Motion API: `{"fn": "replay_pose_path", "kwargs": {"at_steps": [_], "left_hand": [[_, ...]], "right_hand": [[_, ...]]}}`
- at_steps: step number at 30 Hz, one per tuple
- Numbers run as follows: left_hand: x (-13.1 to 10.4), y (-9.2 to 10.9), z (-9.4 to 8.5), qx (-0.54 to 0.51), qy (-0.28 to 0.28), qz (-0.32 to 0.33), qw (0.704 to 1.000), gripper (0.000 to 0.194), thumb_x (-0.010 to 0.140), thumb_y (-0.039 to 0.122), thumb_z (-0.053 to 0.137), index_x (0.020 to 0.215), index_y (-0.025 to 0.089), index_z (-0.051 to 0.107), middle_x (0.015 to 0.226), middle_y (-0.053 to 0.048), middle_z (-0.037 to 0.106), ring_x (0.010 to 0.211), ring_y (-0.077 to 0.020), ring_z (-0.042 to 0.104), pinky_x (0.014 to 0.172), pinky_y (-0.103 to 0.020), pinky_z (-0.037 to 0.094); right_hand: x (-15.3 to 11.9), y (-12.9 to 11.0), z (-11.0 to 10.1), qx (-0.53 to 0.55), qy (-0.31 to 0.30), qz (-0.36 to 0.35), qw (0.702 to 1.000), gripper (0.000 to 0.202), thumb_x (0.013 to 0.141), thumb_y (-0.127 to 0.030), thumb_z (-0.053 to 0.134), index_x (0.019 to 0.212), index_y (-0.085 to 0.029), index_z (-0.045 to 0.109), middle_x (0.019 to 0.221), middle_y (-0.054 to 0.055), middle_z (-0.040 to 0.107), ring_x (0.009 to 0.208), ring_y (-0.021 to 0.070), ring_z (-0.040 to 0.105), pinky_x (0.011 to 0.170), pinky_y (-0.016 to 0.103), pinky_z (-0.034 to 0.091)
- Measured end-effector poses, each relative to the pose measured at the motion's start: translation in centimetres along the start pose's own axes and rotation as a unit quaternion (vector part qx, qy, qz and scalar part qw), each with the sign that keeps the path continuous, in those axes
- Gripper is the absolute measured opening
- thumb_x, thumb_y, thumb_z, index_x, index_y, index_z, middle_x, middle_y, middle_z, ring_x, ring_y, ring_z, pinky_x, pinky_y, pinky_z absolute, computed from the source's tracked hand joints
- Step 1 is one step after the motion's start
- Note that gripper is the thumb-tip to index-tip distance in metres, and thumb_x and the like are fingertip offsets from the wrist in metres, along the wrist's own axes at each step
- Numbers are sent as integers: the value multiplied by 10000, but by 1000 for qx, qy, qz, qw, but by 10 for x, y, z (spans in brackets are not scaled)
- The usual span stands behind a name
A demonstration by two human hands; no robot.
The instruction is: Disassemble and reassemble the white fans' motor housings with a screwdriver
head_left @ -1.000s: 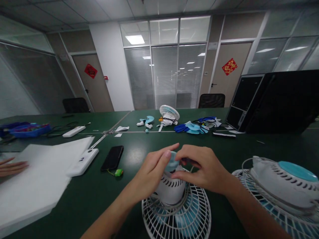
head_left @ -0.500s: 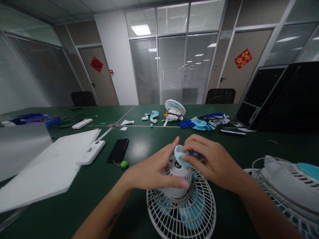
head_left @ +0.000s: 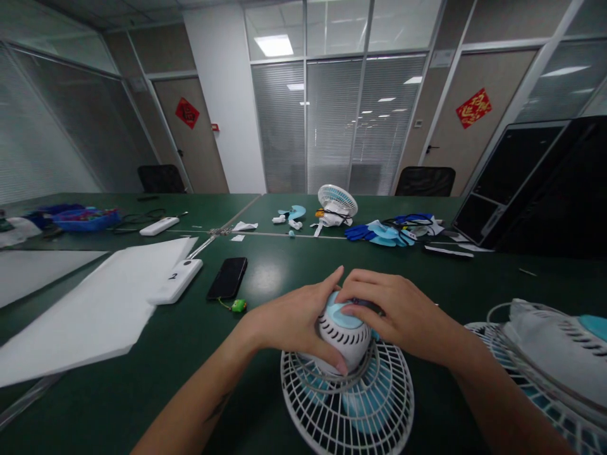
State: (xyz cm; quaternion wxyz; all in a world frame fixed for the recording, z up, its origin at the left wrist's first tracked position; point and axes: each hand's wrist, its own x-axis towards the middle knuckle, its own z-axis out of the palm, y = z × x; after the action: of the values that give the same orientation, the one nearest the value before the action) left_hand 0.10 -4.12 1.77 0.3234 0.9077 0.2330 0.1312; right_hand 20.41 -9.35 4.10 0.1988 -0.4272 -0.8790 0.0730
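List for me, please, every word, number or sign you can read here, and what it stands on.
"2": white rectangular plastic box.
Red diamond paper, left door: one character, too blurred.
Red-and-gold diamond paper, right door: characters too blurred.
Pale wall plaque and small red wall sign: too small.

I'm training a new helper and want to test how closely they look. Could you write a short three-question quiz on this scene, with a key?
1. True or false: the left hand is at the white motor housing, its thumb against the side.
2. What do the fingers of the right hand touch?
A) the green charm
B) the light-blue cap
C) the blue gloves
3. Fill in the blank: the white device beside the black phone is marked with the number ___.

Key: 1 true; 2 B; 3 2
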Motion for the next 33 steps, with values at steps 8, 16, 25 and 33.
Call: {"fn": "replay_pose_path", "kwargs": {"at_steps": [8,16,25,33], "left_hand": [[2,10,-5,-20,2,39,999,843,630,324,868,1356,158,474,1321,-129,593,1162,-309,587,1004,-434,447],[-1,13,-6,-27,2,49,998,661,762,463,782,1291,174,509,1277,-113,608,1131,-284,597,973,-394,459],[0,14,-6,-3,6,66,998,556,846,472,705,1274,163,528,1277,-109,601,1133,-263,588,1007,-371,431],[0,15,-5,5,0,52,999,562,846,456,709,1282,151,528,1274,-119,592,1164,-263,567,1019,-367,419]], "right_hand": [[0,1,0,10,7,24,1000,131,939,-284,562,951,-203,664,909,19,626,803,169,579,713,307,420],[-1,-4,2,10,21,33,999,128,898,-267,571,969,-180,633,854,29,640,745,169,561,671,304,393],[2,-3,5,61,50,29,996,109,871,-273,604,846,-171,635,684,-12,613,596,113,525,564,245,342],[-2,0,-5,147,10,8,989,156,861,-253,624,985,-177,680,840,20,665,680,118,577,598,233,426]]}}
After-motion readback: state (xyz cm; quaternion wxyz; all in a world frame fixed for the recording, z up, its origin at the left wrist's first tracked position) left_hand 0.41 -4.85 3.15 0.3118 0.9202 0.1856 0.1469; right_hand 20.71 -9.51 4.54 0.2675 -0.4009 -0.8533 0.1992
